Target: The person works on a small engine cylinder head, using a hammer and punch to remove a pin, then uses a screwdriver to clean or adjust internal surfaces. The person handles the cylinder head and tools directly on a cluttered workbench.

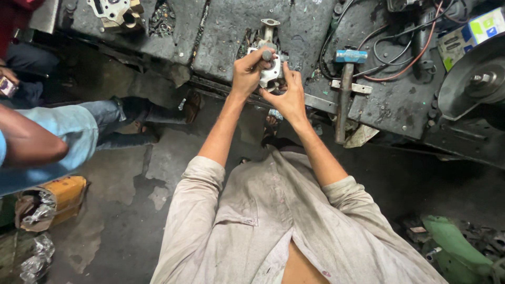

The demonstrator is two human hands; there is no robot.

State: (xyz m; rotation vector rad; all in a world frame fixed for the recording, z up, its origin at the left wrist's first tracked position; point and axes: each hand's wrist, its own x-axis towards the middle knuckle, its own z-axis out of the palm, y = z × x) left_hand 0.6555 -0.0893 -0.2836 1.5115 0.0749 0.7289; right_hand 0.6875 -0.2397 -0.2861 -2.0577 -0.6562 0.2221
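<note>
1. Head view: the left hand [248, 71] is gripping a grey handle [266, 54], fingers [251, 58] clamped around it.
2. The right hand [286, 97] is bracing a pale metal casting [270, 77], fingers closed against its side, at the grimy tabletop [226, 31] edge.
3. A blue-headed hammer [347, 79] is lying just right of the right fingers.
</note>
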